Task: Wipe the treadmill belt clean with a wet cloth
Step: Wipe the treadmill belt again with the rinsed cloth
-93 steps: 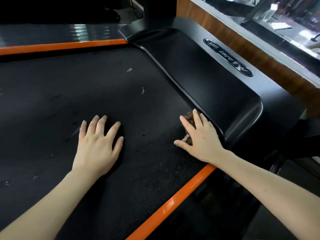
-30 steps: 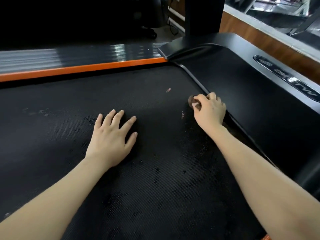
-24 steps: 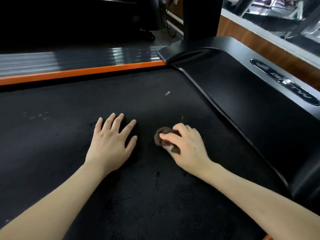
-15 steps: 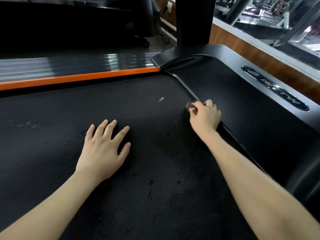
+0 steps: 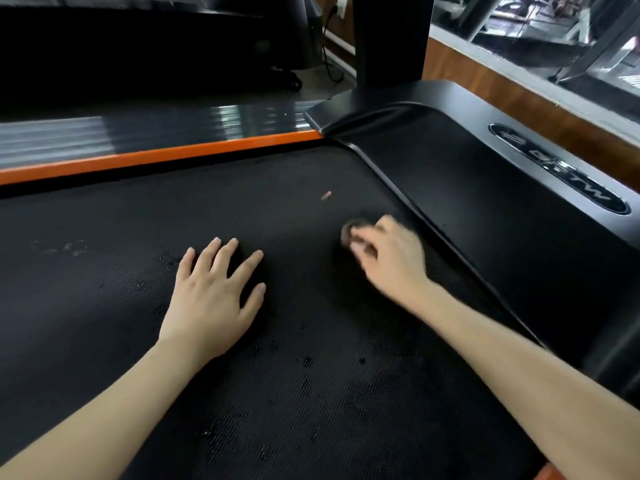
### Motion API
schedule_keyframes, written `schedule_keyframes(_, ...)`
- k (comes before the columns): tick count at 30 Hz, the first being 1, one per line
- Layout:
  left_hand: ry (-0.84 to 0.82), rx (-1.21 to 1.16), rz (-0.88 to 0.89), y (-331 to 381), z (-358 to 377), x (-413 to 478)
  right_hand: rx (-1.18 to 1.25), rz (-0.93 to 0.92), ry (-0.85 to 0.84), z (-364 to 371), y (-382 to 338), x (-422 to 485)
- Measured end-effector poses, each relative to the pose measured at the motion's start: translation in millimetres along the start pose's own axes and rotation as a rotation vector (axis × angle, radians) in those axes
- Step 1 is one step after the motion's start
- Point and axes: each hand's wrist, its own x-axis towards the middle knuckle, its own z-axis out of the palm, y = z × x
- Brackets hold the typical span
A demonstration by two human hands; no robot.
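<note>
We note the left hand lying palm down on the black, finely textured treadmill belt, fingers straight and spread, gripping nothing. The right hand is blurred; its fingers curl over a small brown wadded cloth and hold it down on the belt. Only the far end of the wad shows past the fingertips.

Cloth position: on the belt's right part, near the raised edge of the smooth black motor cover but not touching it. It lies to the right of the left hand and well apart from it.

Belt surface: dark wet-looking spots between the two forearms, pale smudges far left, and one small reddish fleck beyond the cloth.

An orange side strip borders the belt's far edge. The cover carries an oval logo badge; we cannot read its lettering. A black upright post rises from the cover's far corner.
</note>
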Motion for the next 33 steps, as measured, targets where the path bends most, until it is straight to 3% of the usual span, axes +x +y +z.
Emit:
schedule_keyframes(3, 0.006, 0.002, 0.003, 1, 0, -1, 0.143, -0.283, -0.053, -15, -16, -57)
schedule_keyframes(5, 0.004, 0.003, 0.003, 0, 0, -1, 0.097, -0.357, -0.045, -16, -3, -49)
schedule_keyframes(7, 0.000, 0.002, 0.001, -1, 0, -1, -0.056, -0.233, 0.043, -8, 21, -15)
schedule_keyframes(9, -0.011, 0.001, 0.002, -1, 0, -1, -0.208, 0.061, 0.042, -4, 45, 25)
schedule_keyframes(11, -0.013, -0.008, 0.002, -2, 0, -1, -0.287, 0.230, 0.034, 3, 54, 49)
schedule_keyframes(18, 0.045, -0.010, 0.012, -13, -16, 27, -0.294, 0.256, 0.112, 15, 57, 58)
schedule_keyframes(25, -0.027, 0.000, 0.073, -27, 1, 62, -0.230, 0.408, 0.075, 41, 22, 115)
schedule_keyframes(28, -0.006, -0.016, 0.075, -29, 4, 62, -0.142, 0.281, 0.024, 46, -9, 116)
schedule_keyframes(31, -0.012, -0.005, 0.072, -31, 5, 62, 0.068, -0.164, 0.037, 44, -40, 65)
schedule_keyframes(33, -0.017, 0.010, 0.072, -30, 7, 61, 0.167, -0.367, 0.004, 37, -37, 37)
